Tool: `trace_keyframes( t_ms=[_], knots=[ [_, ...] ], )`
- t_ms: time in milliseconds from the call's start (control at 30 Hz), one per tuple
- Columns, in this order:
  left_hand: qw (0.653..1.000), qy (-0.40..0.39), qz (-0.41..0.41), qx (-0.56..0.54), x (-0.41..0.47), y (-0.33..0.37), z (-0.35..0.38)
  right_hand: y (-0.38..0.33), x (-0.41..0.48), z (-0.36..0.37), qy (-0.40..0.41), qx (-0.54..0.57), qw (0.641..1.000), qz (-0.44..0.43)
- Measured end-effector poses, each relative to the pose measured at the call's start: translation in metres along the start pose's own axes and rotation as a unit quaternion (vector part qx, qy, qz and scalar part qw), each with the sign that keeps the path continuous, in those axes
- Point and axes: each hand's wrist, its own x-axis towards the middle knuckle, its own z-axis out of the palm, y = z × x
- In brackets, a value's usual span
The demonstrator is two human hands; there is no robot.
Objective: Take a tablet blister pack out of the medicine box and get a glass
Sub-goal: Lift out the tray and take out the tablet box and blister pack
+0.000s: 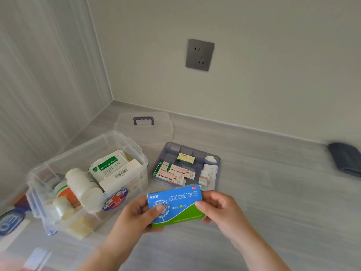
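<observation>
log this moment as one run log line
stage: carton out, unopened | left hand + right hand: holding loratadine box | medicine box: open | glass: not in view

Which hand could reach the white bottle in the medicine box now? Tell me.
Probably neither yet: the left hand and right hand both grip the tablet carton. The white bottle lies uncovered.

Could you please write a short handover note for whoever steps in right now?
Left hand and right hand each grip one end of the Loratadine tablet box, closed, above the counter.
The clear medicine box stands open at left, its lid behind, its tray beside it.
Done: tablet box taken out.
Left: open it, pull out the blister pack, fetch a glass; none is in view.
</observation>
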Motion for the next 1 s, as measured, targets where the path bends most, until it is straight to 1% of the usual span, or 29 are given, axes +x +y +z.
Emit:
trace_keyframes(
  t_ms=[200,367,533,600,700,733,767,800,833,867,900,933,1000],
  knots=[
    [0.998,-0.056,-0.008,-0.010,-0.008,-0.003,-0.014,-0.001,-0.015,0.007,-0.026,0.012,1.000,0.011],
    [0.995,-0.091,-0.037,-0.006,-0.011,-0.006,-0.023,0.000,-0.021,0.011,-0.043,-0.002,0.999,-0.001],
    [0.992,-0.111,-0.034,-0.050,-0.015,-0.006,-0.022,0.000,-0.023,0.009,-0.039,-0.021,0.999,-0.025],
    [0.993,-0.103,-0.029,-0.057,-0.013,-0.009,-0.017,0.000,-0.022,0.002,-0.044,0.011,0.999,-0.024],
    [0.988,-0.113,-0.025,-0.099,-0.012,-0.011,0.000,0.000,-0.022,-0.010,-0.041,0.106,0.993,-0.011],
    [0.988,-0.107,-0.025,-0.108,-0.011,-0.011,0.006,0.000,-0.022,-0.013,-0.015,0.110,0.993,-0.028],
    [0.988,-0.099,-0.025,-0.114,-0.010,-0.014,0.010,0.000,-0.022,-0.017,0.029,0.100,0.993,-0.057],
    [0.988,-0.093,-0.026,-0.121,-0.008,-0.016,0.014,0.001,-0.023,-0.022,0.079,0.078,0.989,-0.097],
    [0.987,-0.090,-0.026,-0.130,-0.007,-0.016,0.019,-0.001,-0.024,-0.026,0.111,0.043,0.983,-0.142],
    [0.986,-0.087,-0.027,-0.138,-0.006,-0.016,0.024,-0.004,-0.026,-0.030,0.118,-0.001,0.977,-0.179],
    [0.986,-0.088,-0.027,-0.143,-0.004,-0.016,0.028,-0.007,-0.027,-0.032,0.109,-0.039,0.972,-0.203],
    [0.985,-0.088,-0.027,-0.148,-0.002,-0.015,0.033,-0.009,-0.029,-0.035,0.095,-0.068,0.970,-0.215],
    [0.985,-0.084,-0.023,-0.150,0.001,-0.013,0.041,-0.012,-0.030,-0.042,0.071,-0.080,0.971,-0.215]
  ],
)
